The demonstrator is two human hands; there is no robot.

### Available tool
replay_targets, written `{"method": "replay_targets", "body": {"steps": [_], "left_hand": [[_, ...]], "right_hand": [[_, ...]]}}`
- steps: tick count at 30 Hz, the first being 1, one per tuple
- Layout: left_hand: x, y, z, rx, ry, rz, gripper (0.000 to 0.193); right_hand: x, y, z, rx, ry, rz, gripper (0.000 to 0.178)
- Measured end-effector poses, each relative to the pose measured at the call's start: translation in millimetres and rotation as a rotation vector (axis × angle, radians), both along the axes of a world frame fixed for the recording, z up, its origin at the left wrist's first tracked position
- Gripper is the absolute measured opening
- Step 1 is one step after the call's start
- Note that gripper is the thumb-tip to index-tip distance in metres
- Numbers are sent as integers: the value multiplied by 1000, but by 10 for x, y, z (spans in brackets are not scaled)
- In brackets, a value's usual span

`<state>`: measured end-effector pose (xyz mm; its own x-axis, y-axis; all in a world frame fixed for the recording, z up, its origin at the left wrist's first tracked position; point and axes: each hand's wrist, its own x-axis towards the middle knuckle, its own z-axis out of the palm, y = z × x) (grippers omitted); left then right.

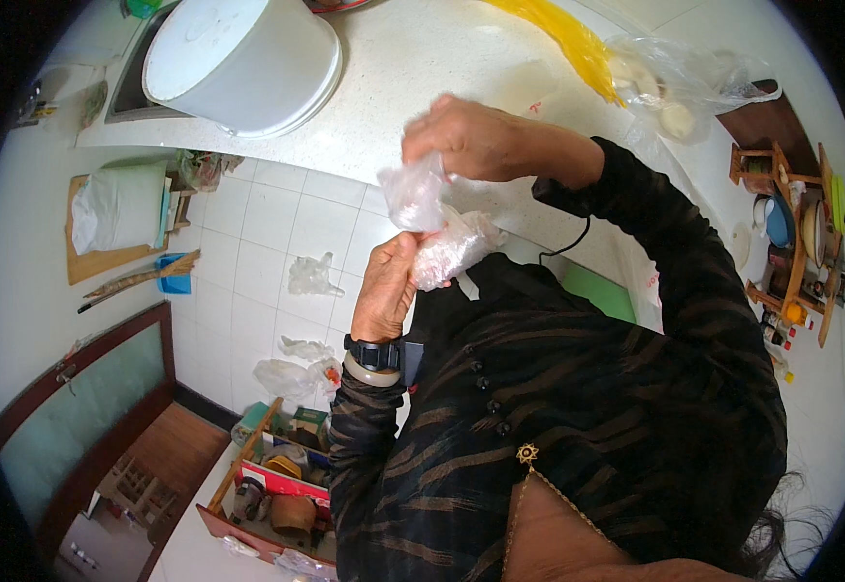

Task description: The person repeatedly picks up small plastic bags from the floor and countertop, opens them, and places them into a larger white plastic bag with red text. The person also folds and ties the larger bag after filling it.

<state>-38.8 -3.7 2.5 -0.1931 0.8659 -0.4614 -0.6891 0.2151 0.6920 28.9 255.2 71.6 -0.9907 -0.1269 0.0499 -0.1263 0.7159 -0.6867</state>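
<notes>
In front of my body, near the edge of the white counter, I hold a crumpled transparent plastic bag (456, 250). My left hand (383, 296) is closed around its lower bunch, thumb on top. Above it, my right hand (466, 138) has its fingers closed on the upper, loose part of the plastic and is slightly blurred. Faint red marks show through the film. Whether anything lies inside the bunch I cannot tell, nor whether the two parts are one bag or two.
A large white bucket (291, 73) stands on the counter (422, 63) at the far left. At the far right lie a yellow bag (568, 39) and a transparent bag (699, 73) around round pale items. Loose plastic bags (314, 275) lie on the tiled floor; a filled shelf (223, 519) stands lower left.
</notes>
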Motion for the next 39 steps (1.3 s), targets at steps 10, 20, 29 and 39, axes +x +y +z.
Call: {"method": "replay_targets", "body": {"steps": [10,20,29,39], "left_hand": [[-41,30,-59,120,-197,0,59],[-18,63,191,-58,-81,17,38],[-165,1,77,17,-33,464,37],[-95,71,57,8,107,569,36]], "right_hand": [[268,-431,-431,139,557,188,9],[175,-126,-600,270,418,136,16],[310,-506,-1121,-137,111,-17,18],[319,-567,-672,-1045,-353,-73,18]]}}
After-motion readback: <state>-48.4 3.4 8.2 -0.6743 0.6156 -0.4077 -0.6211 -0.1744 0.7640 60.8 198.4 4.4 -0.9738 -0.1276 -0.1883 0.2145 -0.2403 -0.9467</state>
